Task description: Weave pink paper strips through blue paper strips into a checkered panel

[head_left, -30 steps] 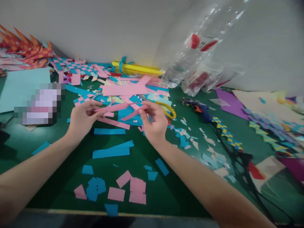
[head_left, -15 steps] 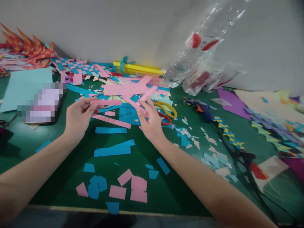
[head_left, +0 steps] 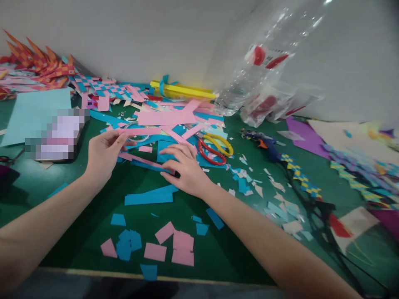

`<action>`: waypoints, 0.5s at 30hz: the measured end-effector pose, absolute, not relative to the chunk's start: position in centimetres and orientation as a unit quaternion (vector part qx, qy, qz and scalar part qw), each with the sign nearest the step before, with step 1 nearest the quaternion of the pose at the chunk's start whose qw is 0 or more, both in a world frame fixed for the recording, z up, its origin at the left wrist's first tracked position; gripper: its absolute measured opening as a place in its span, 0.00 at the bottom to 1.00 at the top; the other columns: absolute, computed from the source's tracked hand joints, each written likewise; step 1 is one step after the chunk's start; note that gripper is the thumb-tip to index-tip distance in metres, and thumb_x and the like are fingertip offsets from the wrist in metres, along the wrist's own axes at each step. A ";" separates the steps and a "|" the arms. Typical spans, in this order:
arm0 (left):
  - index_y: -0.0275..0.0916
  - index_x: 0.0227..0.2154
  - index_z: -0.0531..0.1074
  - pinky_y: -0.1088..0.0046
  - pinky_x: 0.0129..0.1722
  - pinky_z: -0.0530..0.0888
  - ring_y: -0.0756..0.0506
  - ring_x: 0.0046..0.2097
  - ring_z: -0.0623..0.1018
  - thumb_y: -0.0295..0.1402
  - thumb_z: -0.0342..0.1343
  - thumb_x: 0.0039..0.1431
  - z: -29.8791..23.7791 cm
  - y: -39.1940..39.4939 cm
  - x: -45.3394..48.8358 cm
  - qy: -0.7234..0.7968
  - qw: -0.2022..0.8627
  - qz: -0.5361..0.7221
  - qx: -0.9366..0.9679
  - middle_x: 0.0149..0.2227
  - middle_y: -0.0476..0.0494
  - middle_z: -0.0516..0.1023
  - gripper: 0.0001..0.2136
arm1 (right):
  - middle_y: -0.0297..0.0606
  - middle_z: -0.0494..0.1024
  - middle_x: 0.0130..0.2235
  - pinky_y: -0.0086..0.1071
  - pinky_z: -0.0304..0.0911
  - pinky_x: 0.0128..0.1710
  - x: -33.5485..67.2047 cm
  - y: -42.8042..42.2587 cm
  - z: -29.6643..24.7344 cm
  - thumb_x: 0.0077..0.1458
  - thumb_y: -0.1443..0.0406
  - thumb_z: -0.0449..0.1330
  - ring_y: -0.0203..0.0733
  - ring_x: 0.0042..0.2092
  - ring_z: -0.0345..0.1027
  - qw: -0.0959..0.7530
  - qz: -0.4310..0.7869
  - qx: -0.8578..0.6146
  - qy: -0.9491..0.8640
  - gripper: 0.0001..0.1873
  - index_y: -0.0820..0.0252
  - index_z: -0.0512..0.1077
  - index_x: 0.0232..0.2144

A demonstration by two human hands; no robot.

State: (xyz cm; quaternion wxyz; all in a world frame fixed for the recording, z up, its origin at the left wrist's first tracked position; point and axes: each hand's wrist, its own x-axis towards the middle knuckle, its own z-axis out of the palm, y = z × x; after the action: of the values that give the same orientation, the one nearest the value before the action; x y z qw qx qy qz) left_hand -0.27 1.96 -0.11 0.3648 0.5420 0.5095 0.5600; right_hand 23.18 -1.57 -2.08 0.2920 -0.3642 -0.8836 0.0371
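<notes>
My left hand (head_left: pixel 104 151) pinches a pink paper strip (head_left: pixel 145 131) between thumb and fingertips, its length pointing right. A second pink strip (head_left: pixel 141 160) runs from below those fingers towards my right hand (head_left: pixel 185 170). Along its lower edge lies a blue paper strip (head_left: pixel 146 167), mostly covered. My right hand has thumb and index finger closed at the right end of the blue strip, its other fingers spread above. The exact grip is partly hidden. Scissors with red and yellow handles (head_left: pixel 215 149) rest just beyond the right hand. More blue strips (head_left: pixel 149 198) lie nearer me.
Cut pink (head_left: pixel 155 251) and blue pieces (head_left: pixel 149 272) lie at the table's front. A phone (head_left: pixel 57 139) is on the left. Plastic bottle (head_left: pixel 264 62), glue gun (head_left: pixel 264 143) with cable, and paper scraps (head_left: pixel 279 207) occupy the right. Woven paper (head_left: pixel 106 86) lines the wall.
My right hand has left the pink strips by the scissors and come down and left to the blue strip. That strip has shifted up and tilted. My left hand stays nearly still.
</notes>
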 end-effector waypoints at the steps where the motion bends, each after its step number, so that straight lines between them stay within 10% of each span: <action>1: 0.41 0.31 0.79 0.75 0.29 0.75 0.46 0.31 0.82 0.40 0.63 0.56 -0.1 2.0 -0.3 0.514 0.359 0.558 0.544 0.28 0.48 0.79 0.08 | 0.40 0.75 0.53 0.52 0.57 0.59 23.2 -1.4 -2.1 0.59 0.63 0.60 0.50 0.59 0.62 0.302 0.052 -0.350 -0.885 0.04 0.54 0.74 0.32; 15: 0.39 0.34 0.80 0.72 0.37 0.77 0.48 0.35 0.81 0.37 0.64 0.56 0.4 1.4 -0.2 0.504 0.349 0.572 0.545 0.29 0.53 0.80 0.08 | 0.33 0.80 0.32 0.34 0.71 0.35 23.5 -1.2 -1.8 0.57 0.61 0.63 0.38 0.33 0.73 0.548 0.168 -0.440 -0.691 0.04 0.53 0.77 0.32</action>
State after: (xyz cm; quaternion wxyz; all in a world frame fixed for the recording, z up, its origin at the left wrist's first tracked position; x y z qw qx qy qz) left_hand -0.23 1.38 0.40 0.3486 0.5454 0.5042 0.5717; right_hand 23.51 -1.21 -1.76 0.5479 -0.4403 -0.6912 0.1678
